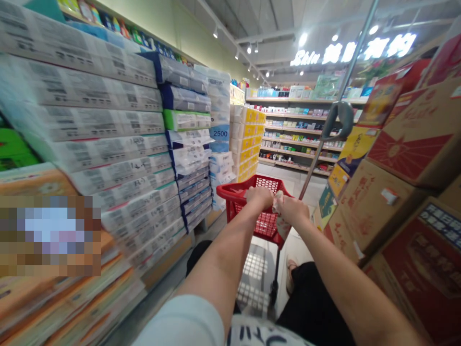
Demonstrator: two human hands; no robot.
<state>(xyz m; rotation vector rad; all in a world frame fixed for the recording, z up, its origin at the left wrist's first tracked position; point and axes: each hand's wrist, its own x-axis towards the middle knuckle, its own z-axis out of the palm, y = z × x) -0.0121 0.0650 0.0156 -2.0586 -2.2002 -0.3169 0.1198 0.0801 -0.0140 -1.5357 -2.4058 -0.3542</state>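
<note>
A red plastic shopping cart with a latticed basket stands in front of me. My left hand is closed at the cart's near edge, around its handle, which the fingers mostly hide. Close beside it, my right hand is also closed at the handle. A pale, patterned, crumpled piece that looks like cloth or paper shows between the two hands. Part of it seems to hang below the right hand. Beyond that hand a tall metal pole with a grey loop rises at a slant; its base is hidden.
Stacked tissue packs line the left, with yellow-and-white packs farther along. Cardboard cartons are piled high on the right. Shelves of small goods cross the far end. A narrow aisle floor runs between the stacks.
</note>
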